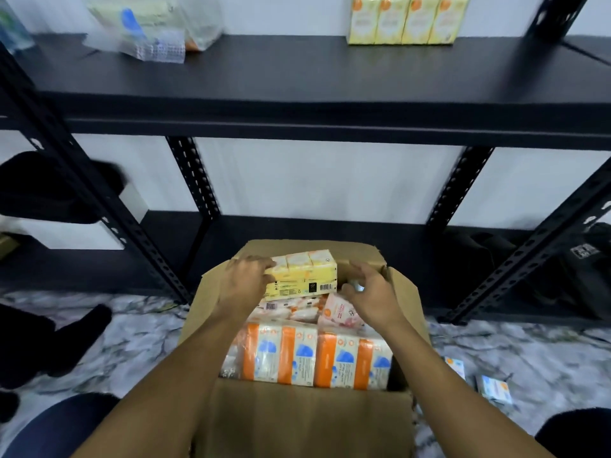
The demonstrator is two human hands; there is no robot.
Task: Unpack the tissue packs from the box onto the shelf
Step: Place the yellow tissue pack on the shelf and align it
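Observation:
An open cardboard box (307, 421) sits on the floor in front of the black shelf (330, 77). At its far end lies a yellow tissue pack (305, 277); my left hand (243, 280) grips its left end. My right hand (367, 294) hovers with curled fingers just to the right of that pack and holds nothing I can make out. Below the yellow pack lie pink packs (337, 314) and two orange-and-blue packs (310, 357). A row of yellow tissue packs (406, 19) stands upright at the back of the shelf.
Clear plastic-wrapped packs (148, 31) lie at the shelf's left. Perforated black uprights (195, 180) frame the space under the shelf. Small loose packs (492, 388) lie on the marble floor to the right of the box. Dark bags (588, 269) sit on the bottom shelf.

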